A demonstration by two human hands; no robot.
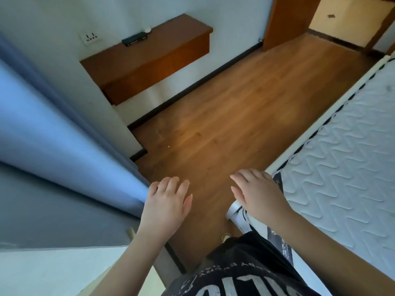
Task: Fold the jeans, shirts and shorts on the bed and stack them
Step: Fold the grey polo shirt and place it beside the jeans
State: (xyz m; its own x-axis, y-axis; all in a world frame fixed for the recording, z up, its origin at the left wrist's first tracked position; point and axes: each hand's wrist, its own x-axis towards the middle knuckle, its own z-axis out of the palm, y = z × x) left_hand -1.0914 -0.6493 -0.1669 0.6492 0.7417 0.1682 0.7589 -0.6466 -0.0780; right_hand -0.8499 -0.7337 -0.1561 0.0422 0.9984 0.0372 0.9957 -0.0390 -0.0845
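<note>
Fingers on both hands are straight and loosely spread, palms down, gripping nothing. The left hand (168, 199) floats over the floor (213, 124) near the blue curtain (53, 135); the right hand (258, 193) hangs just beside the near corner of the bed (342, 157), probably because the person stands beside it and has not reached in. No jeans, shirts or shorts show on the visible mattress, so the clothes likely lie out of view to the right.

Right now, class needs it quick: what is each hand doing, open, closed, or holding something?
Left hand: open, fingers relaxed, holding nothing, out over the wooden floor.
Right hand: open, fingers straight, holding nothing, beside the mattress edge.
</note>
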